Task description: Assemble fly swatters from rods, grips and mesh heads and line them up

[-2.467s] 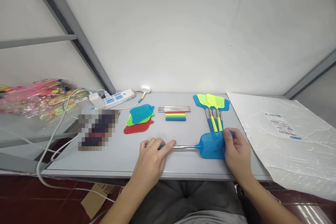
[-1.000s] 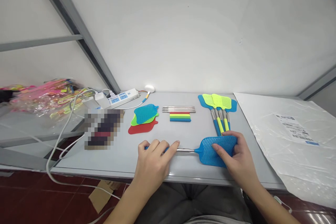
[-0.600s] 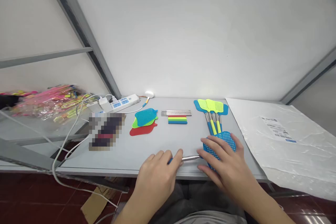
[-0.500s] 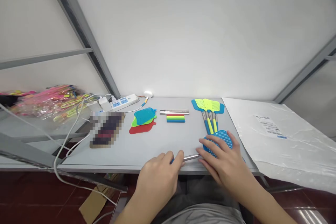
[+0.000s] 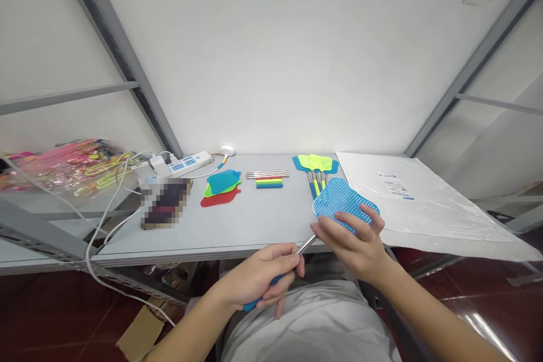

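Left hand (image 5: 267,277) is clamped on the handle (image 5: 253,304) of a blue fly swatter (image 5: 306,244); right hand (image 5: 354,240) spreads over its mesh head (image 5: 335,195), grip unclear. Swatter tilts near the table's front edge (image 5: 203,256). Beyond: more swatters (image 5: 320,163), metal rods (image 5: 267,174).

I have one blue fly swatter (image 5: 305,246) held at a slant across the front edge of the worktop (image 5: 254,215). Its blue handle (image 5: 252,305), mostly covered from my sight, points down and out in front of that edge. The slim silver shaft (image 5: 310,241) rises rightward to the perforated head (image 5: 337,195), whose broad face tilts up toward me.
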A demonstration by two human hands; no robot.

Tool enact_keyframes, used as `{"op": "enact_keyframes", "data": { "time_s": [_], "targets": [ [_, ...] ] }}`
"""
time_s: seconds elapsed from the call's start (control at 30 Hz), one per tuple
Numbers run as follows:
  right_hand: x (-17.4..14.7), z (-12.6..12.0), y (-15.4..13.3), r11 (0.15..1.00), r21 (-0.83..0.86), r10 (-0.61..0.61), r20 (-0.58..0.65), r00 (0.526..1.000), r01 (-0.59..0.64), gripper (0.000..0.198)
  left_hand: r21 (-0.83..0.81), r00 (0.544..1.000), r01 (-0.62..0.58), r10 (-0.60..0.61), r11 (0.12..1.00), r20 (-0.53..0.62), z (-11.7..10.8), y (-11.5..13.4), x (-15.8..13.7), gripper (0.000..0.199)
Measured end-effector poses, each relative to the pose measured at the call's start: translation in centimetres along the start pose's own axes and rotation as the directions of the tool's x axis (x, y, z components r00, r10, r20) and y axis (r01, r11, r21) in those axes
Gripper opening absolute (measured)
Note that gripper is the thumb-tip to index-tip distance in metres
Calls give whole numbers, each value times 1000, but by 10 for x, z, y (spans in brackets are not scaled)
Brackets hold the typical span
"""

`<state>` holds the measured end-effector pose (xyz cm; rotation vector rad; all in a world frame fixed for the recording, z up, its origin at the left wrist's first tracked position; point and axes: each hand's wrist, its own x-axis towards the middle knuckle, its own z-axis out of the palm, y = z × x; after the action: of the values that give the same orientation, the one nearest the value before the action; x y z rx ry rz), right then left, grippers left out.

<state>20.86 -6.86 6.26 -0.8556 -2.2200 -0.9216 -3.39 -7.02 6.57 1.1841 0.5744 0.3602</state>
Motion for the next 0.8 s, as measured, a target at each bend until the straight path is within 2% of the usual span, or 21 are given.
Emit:
{"op": "enact_keyframes", "data": {
  "time_s": [0.07, 0.13, 0.2, 0.23, 0.27, 0.3, 0.33, 0.37, 0.4, 0.43, 0.47, 0.5, 0.53, 0.6, 0.67, 0.73, 0.8],
  "targets": [
    [0, 1, -3, 996, -23, 86, -85, 993, -88, 31, -95, 999, -48, 48, 994, -3, 4, 0, 4, 31],
    [-1, 6, -12, 983, 15, 183, -157, 971, -183, 34, -108, 996, -76, 72, 991, -43, 7, 0, 5, 35],
    [-4, 13, -26, 944, 142, 326, -254, 911, -298, 36, -102, 992, -101, 92, 990, -84, 9, 0, 4, 33],
    [-7, 16, -34, 895, 258, 432, -297, 851, -364, 35, -109, 989, -117, 106, 987, -102, 9, 0, 4, 31],
    [-9, 20, -42, 808, 410, 558, -298, 775, -424, 32, -123, 985, -137, 123, 983, -118, 9, 0, 4, 27],
    [-10, 23, -50, 669, 574, 685, -228, 692, -472, 26, -142, 981, -159, 140, 977, -131, 10, -2, 4, 24],
    [-11, 26, -57, 474, 719, 781, -78, 619, -508, 20, -163, 978, -177, 155, 971, -138, 10, -4, 5, 21],
    [-12, 28, -62, 240, 811, 816, 130, 564, -534, 13, -179, 976, -189, 166, 965, -137, 11, -7, 7, 19],
    [-12, 31, -66, 6, 831, 778, 345, 525, -556, 12, -186, 977, -193, 171, 963, -131, 13, -11, 10, 18],
    [-12, 33, -67, -187, 797, 700, 518, 492, -574, 17, -180, 978, -186, 166, 966, -125, 15, -16, 13, 17],
    [-12, 35, -68, -327, 745, 625, 632, 458, -581, 23, -162, 980, -172, 153, 972, -124, 18, -22, 16, 16],
    [-12, 37, -66, -421, 702, 579, 696, 425, -574, 28, -133, 982, -150, 133, 980, -132, 21, -29, 20, 16],
    [-14, 39, -64, -478, 675, 563, 727, 394, -562, 30, -99, 983, -121, 105, 988, -151, 23, -35, 24, 17],
    [-17, 41, -58, -534, 643, 559, 756, 341, -548, 31, -75, 980, -62, 47, 995, -194, 27, -46, 31, 19],
    [-20, 41, -52, -577, 608, 531, 787, 315, -546, 32, -118, 973, -41, 13, 992, -230, 29, -52, 37, 26],
    [-20, 39, -49, -619, 569, 483, 820, 308, -542, 31, -183, 971, -55, 10, 982, -240, 30, -52, 39, 33],
    [-15, 35, -50, -653, 532, 408, 846, 342, -538, 28, -233, 973, -81, 26, 969, -231, 32, -49, 39, 37]
  ]
}}
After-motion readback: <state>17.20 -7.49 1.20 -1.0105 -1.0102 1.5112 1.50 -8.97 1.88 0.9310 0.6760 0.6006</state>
